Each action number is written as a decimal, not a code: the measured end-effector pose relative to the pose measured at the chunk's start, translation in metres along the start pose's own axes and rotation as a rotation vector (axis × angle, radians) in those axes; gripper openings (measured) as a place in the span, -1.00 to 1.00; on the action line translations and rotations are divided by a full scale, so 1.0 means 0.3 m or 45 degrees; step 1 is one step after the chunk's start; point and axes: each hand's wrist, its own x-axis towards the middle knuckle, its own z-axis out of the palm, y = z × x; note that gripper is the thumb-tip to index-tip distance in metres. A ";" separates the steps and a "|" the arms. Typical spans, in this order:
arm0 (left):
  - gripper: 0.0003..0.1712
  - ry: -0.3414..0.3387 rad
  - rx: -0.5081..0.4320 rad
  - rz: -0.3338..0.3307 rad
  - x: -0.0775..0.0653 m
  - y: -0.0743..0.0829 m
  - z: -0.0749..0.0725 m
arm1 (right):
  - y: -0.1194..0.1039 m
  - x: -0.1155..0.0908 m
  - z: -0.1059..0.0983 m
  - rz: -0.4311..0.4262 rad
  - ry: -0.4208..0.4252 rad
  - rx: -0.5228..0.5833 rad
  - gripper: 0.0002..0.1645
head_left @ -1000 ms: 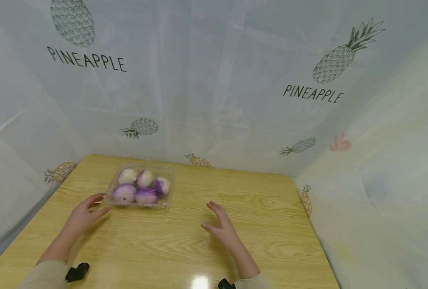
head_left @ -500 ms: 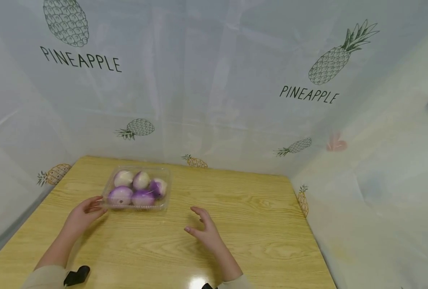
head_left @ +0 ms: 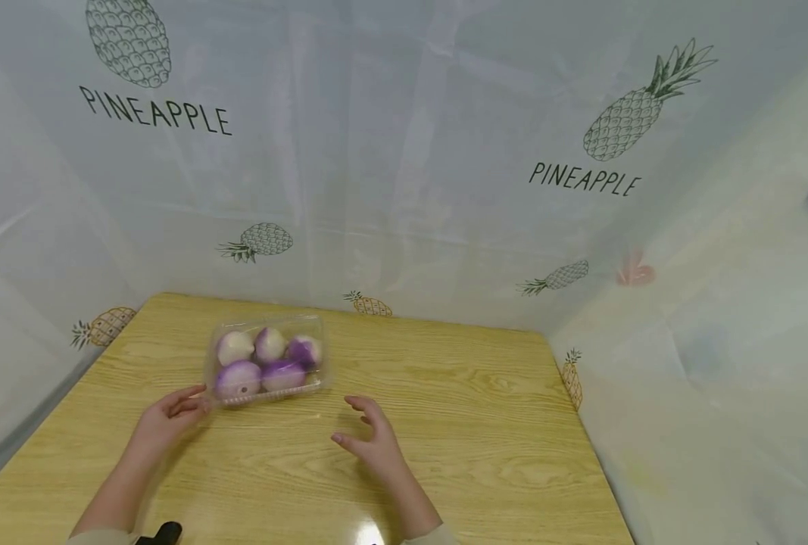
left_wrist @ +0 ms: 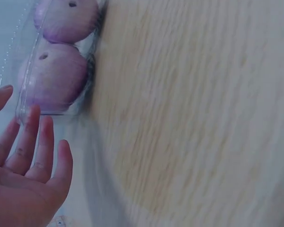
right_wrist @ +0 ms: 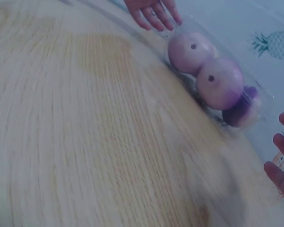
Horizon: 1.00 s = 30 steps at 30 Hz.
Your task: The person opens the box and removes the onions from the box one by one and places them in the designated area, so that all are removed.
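Note:
A clear plastic clamshell container (head_left: 316, 384) lies toward the left of the table, holding several purple-and-white turnips (head_left: 238, 381). At its near left corner, my left hand (head_left: 165, 425) pinches the rim between thumb and fingers. The left wrist view shows the fingers (left_wrist: 26, 151) reaching to the container's edge (left_wrist: 22, 101), with the thumb on the other side of it. My right hand (head_left: 375, 446) hovers to the right of the container, thumb and fingers spread, touching nothing. In the right wrist view its fingers (right_wrist: 281, 175) are apart from the container (right_wrist: 262, 111).
The wooden table (head_left: 478, 424) stretches to the right of both hands. A whitish curtain (head_left: 404, 151) printed with pineapples hangs behind the table and along its sides. A black wrist strap (head_left: 161, 534) shows at the left sleeve.
My left hand has closed on the container's corner, and the container has shifted slightly nearer and to the right. My right hand has moved left, toward the container.

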 end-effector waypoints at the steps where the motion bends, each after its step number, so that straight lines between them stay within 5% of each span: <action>1: -0.33 0.000 -0.039 -0.009 -0.007 0.000 0.008 | 0.001 -0.001 0.005 0.002 0.001 0.005 -0.28; 13: -0.33 -0.012 -0.337 -0.101 -0.075 0.029 0.118 | 0.000 -0.011 0.056 0.048 -0.007 0.021 -0.30; 23: -0.37 -0.018 -0.324 -0.069 -0.106 0.053 0.204 | -0.008 -0.010 0.098 0.029 0.012 0.001 -0.29; 30: -0.38 -0.062 -0.408 -0.124 -0.130 0.078 0.265 | -0.011 -0.008 0.132 -0.013 0.041 -0.035 -0.34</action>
